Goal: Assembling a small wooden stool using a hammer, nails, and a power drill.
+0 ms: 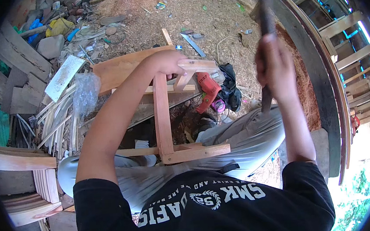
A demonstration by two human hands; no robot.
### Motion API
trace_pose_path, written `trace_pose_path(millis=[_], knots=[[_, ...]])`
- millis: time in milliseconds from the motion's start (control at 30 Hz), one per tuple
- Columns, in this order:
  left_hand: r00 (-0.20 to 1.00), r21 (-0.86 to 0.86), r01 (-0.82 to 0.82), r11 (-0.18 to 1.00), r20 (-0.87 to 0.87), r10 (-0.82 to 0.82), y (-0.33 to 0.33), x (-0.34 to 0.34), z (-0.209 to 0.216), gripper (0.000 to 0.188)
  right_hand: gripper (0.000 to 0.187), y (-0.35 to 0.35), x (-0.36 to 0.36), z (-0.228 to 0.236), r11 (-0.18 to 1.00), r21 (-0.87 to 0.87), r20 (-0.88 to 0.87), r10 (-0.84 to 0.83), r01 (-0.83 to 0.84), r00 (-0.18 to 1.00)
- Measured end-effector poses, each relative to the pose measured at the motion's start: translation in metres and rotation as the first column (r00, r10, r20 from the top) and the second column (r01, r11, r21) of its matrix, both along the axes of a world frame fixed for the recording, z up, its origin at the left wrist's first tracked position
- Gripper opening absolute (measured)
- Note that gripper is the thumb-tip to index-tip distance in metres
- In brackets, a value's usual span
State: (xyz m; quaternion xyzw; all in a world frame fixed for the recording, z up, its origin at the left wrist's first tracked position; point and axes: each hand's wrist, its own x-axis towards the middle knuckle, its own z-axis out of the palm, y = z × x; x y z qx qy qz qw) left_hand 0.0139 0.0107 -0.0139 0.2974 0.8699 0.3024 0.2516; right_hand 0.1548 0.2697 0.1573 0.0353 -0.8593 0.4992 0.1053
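Note:
A small frame of pale reddish wooden bars [162, 113] stands between my legs, one corner near my lap and another farther off. My left hand [172, 63] is wrapped over the far corner, fingers round the joint where the bars meet. Raised to the right of the frame, my right hand [277, 67] grips a hammer [267, 20] by its handle. The hammer's dark head is up at the top edge, blurred by motion and apart from the wood. Part of the far joint is hidden under my left hand.
Beyond the frame lie a wide wooden board [118, 68] and a red power drill [209, 87] beside a black bag [230, 88]. Thin strips and a plastic bag [86, 95] are at left. A long dark beam [317, 79] runs along the right. Shavings cover the ground.

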Motion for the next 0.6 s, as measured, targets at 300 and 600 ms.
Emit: trace_pose_path(millis=[300, 600], knots=[[0.999, 0.067, -0.047, 0.997, -0.024, 0.048, 0.003, 0.007, -0.001, 0.053, 0.036, 0.009, 0.017, -0.145, 0.827, 0.543, 0.147, 0.078, -0.146, 0.986], [0.997, 0.001, -0.075, 0.997, 0.019, 0.075, 0.0, -0.004, -0.013, 0.041, 0.037, -0.007, 0.008, 0.007, 0.999, -0.022, -0.02, 0.034, -0.035, 0.999]])
